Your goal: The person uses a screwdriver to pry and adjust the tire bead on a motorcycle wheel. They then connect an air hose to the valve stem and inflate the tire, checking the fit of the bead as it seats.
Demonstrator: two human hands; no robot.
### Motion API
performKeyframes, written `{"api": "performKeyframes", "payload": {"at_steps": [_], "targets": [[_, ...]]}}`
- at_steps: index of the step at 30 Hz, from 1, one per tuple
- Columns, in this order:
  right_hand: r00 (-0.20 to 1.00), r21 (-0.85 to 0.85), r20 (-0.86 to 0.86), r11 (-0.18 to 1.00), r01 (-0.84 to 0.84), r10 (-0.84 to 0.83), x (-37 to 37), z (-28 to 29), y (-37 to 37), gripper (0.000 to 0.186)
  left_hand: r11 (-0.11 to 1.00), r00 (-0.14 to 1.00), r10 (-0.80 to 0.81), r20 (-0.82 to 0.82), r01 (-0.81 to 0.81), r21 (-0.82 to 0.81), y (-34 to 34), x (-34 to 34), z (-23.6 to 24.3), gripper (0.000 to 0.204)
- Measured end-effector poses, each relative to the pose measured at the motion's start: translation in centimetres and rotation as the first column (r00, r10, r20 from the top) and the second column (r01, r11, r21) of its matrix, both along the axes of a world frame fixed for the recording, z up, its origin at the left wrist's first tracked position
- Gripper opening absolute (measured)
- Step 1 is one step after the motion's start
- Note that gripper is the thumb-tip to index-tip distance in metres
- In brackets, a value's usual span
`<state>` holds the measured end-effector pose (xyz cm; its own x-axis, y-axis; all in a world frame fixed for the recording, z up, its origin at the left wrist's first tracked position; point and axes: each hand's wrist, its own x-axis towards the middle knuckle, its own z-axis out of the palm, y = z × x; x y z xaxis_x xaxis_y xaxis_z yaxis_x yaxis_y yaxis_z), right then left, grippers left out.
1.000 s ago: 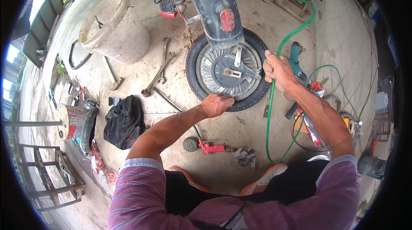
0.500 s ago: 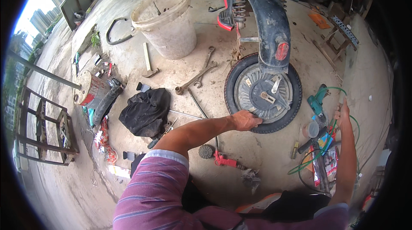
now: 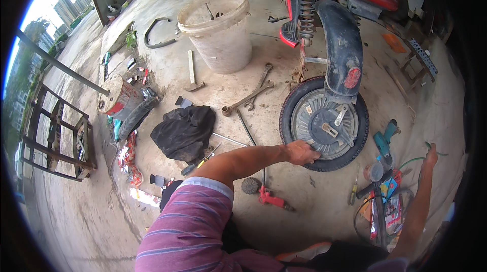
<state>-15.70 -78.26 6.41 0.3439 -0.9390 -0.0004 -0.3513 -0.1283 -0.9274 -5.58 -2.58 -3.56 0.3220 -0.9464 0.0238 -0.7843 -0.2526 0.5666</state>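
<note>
My left hand point(image 3: 303, 153) is closed on the near left edge of a wheel point(image 3: 324, 124) with a black tyre and a grey metal hub. The fingertips lie over the tyre's sidewall, partly hidden from above. Above this wheel stands the dusty black rear mudguard point(image 3: 341, 44) of a red scooter point(image 3: 289, 28). Far to the right, my right hand point(image 3: 431, 156) is closed round a thin green hose point(image 3: 412, 160). That hose trails back toward a teal power drill point(image 3: 385, 142) and a pile of tools.
A dirty white bucket point(image 3: 220, 49) stands beyond crossed wrenches point(image 3: 248, 97) and a hammer point(image 3: 193, 77). Left of my left forearm lies a black cloth point(image 3: 183, 132). A red air gun point(image 3: 274, 200) and a round wire brush point(image 3: 250, 186) lie nearer me. A screwdriver point(image 3: 353, 191) rests right of them.
My right hand has moved outward to the right, drawing the green hose away from the tool pile. My left hand stays on the wheel. The whole view has shifted slightly.
</note>
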Motion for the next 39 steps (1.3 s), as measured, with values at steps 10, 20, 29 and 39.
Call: {"api": "performKeyframes", "payload": {"at_steps": [10,20,29,39], "targets": [[0.941,-0.810,-0.336,0.524,-0.263,-0.048,-3.1,1.1,-4.9,0.047,1.000,1.000,0.013,-0.002,-0.013,-0.010,-0.1,0.0,-1.2,0.021],[0.899,-0.544,-0.236,0.716,-0.437,0.370,-0.9,3.8,8.7,0.046,1.000,1.000,-0.002,0.030,0.003,-0.027,0.1,0.1,-0.7,0.017],[0.722,0.014,-0.295,0.759,-0.651,0.626,-1.0,4.7,22.5,0.040,0.996,0.998,0.066,0.003,-0.066,0.062,0.3,-0.2,-0.6,0.018],[0.460,0.134,-0.563,0.625,-0.769,0.687,-4.1,3.3,30.5,0.042,0.996,0.996,0.086,0.035,-0.086,-0.019,0.1,-1.2,0.7,0.022]]}}
